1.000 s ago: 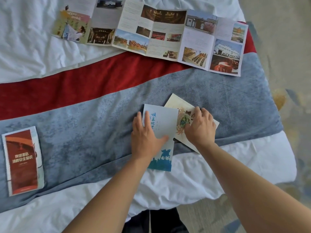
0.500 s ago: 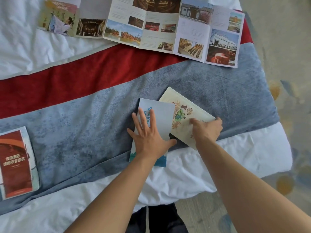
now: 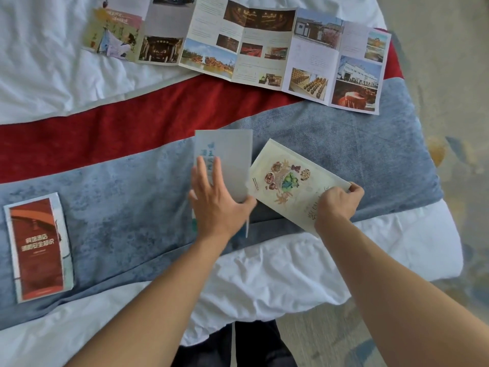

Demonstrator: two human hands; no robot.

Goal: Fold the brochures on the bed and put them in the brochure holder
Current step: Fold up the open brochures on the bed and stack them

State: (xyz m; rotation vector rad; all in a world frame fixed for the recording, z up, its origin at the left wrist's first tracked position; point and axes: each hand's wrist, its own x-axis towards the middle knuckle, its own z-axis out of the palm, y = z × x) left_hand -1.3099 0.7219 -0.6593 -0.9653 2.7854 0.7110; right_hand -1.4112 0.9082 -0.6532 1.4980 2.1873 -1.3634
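A folded blue-and-white brochure (image 3: 230, 154) lies on the grey-blue bed runner (image 3: 119, 207). My left hand (image 3: 217, 205) rests on it with the fingers spread and the thumb hooked at its right edge. Touching it on the right is a folded cream brochure (image 3: 285, 181) with a food picture, tilted. My right hand (image 3: 336, 205) pinches that brochure's near right corner. A folded red brochure (image 3: 37, 247) sits at the left of the runner. A long unfolded brochure (image 3: 251, 49) with many photos is spread across the far side. No brochure holder is in view.
White bedding (image 3: 277, 274) lies in front of the runner and a red band (image 3: 105, 133) behind it. The bed's edge runs down the right, with patterned carpet (image 3: 449, 75) beyond it. My dark trousers show at the bottom.
The two brochures overlapped and now sit side by side. My left hand has slid the blue-and-white one up and left. My right hand has moved from the cream brochure's middle to its near right corner.
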